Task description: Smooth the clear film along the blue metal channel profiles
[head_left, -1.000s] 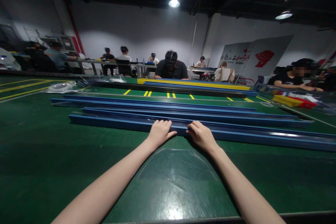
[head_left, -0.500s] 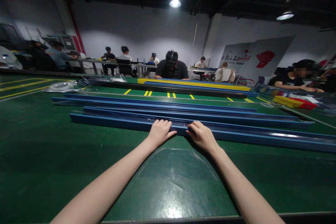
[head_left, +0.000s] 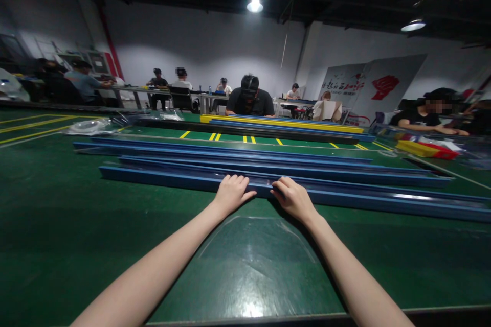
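Broadly, a green worktop (head_left: 76, 245) stretches from near to far. Across its near half lies the nearest blue channel (head_left: 345, 201), the longest in sight, its right end reaching the edge of view. Two more, the middle blue channel (head_left: 345, 171) and the far blue channel (head_left: 153, 149), lie just beyond it. Farther off, a black bar (head_left: 245, 132) rests near a yellow bar (head_left: 284, 124). A yellow tray (head_left: 416, 148) sits far right.

Both hands hold the nearest blue channel left of its middle, close together but apart. The left hand (head_left: 232, 194) has its fingers bunched over the near rim, thumb stretched right along the outer face. The right hand (head_left: 294, 198) curls its fingers narrowly over the same rim; their tips are partly hidden.
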`<action>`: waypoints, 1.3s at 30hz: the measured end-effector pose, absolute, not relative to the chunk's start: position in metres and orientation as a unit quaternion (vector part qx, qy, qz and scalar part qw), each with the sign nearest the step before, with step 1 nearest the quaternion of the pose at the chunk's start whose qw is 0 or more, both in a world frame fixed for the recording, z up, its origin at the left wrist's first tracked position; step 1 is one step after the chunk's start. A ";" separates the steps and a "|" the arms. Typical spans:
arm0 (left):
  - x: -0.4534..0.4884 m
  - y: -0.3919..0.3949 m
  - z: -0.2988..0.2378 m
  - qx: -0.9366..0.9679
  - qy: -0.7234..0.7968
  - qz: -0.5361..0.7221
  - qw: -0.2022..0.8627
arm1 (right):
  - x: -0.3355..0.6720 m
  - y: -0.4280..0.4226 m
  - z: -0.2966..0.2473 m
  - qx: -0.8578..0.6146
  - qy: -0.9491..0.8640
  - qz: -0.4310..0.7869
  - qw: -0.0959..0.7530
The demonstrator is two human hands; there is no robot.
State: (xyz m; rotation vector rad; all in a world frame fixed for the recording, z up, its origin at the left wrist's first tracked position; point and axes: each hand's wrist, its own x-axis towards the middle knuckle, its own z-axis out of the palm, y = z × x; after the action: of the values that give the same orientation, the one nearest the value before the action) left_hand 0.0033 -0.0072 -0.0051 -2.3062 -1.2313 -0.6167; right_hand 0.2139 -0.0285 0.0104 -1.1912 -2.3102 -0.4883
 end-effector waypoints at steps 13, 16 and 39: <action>0.004 -0.009 -0.003 -0.838 -0.445 -0.227 0.220 | 0.196 -0.023 0.011 -0.464 -0.836 -0.197 0.216; 0.004 -0.009 -0.003 -0.839 -0.444 -0.225 0.222 | 0.196 -0.021 0.013 -0.464 -0.837 -0.201 0.207; 0.001 -0.010 -0.001 -0.842 -0.429 -0.236 0.225 | 0.235 -0.035 0.032 -0.553 -0.801 -0.182 0.136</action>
State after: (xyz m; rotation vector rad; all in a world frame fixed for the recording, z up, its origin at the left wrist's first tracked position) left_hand 0.0014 -0.0104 -0.0008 -2.3237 -1.1823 -0.6515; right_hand 0.2345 -0.0350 0.0323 -1.6017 -2.3206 -0.5270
